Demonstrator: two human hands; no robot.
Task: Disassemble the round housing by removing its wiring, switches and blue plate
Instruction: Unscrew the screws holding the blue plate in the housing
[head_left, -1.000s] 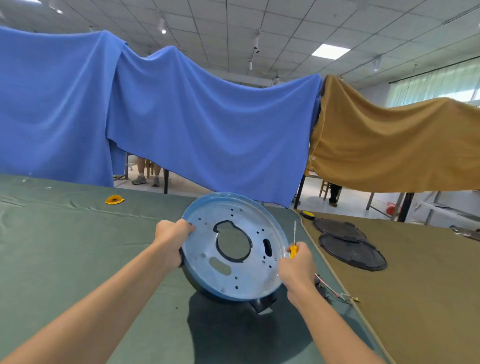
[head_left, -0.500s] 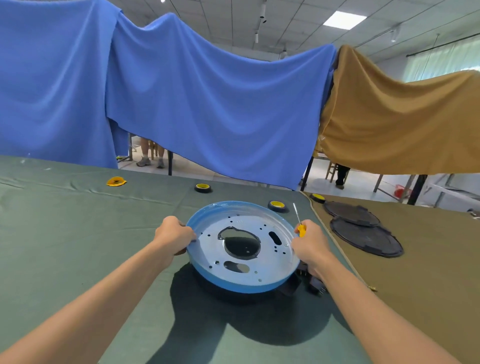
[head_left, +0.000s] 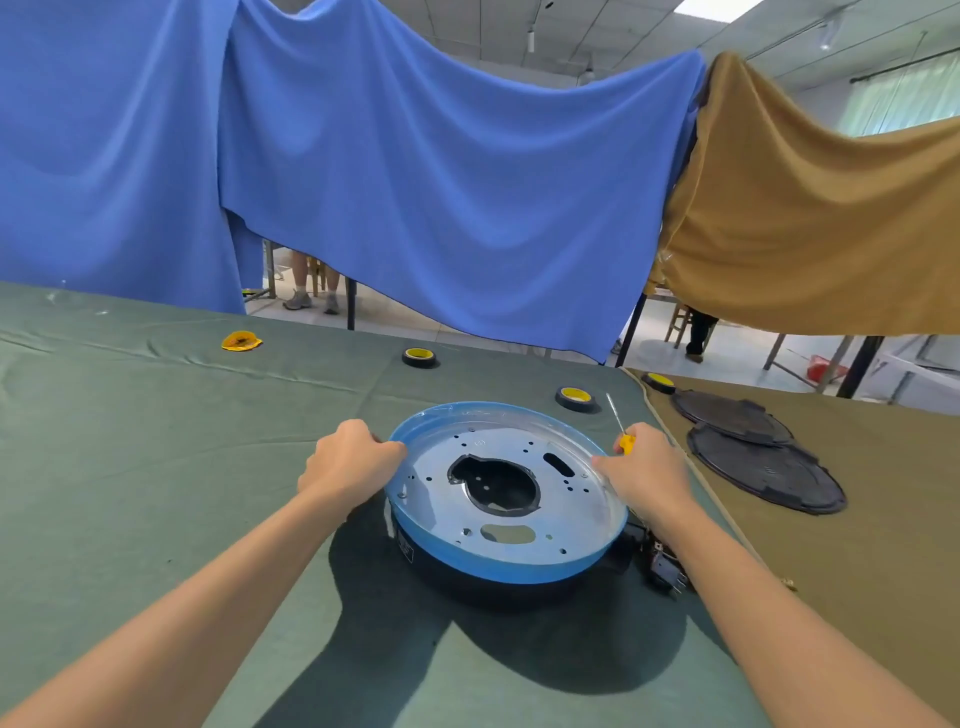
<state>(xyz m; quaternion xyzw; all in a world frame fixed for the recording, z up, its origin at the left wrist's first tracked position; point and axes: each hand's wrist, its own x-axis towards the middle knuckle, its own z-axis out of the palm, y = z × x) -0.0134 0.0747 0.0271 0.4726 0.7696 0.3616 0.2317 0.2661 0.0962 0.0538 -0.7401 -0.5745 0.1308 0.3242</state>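
The round black housing (head_left: 498, 584) lies on the green cloth with the blue plate (head_left: 441, 493) seated on top, its perforated metal face up and a large cut-out in the middle. My left hand (head_left: 348, 462) grips the plate's left rim. My right hand (head_left: 647, 475) grips the right rim and also holds a small screwdriver (head_left: 626, 441) with a yellow handle, shaft pointing up and away. A switch with wiring (head_left: 662, 564) lies beside the housing under my right forearm.
Three yellow-cored tape rolls (head_left: 418, 356) (head_left: 575, 398) (head_left: 658, 382) sit behind the housing. A yellow scrap (head_left: 241, 341) lies far left. Two black round covers (head_left: 763, 470) rest on the tan cloth to the right. Blue and tan sheets hang behind the table.
The plate and housing went from tilted up toward me to lying flat on the table. Both hands kept their grip on the rim and came down with it.
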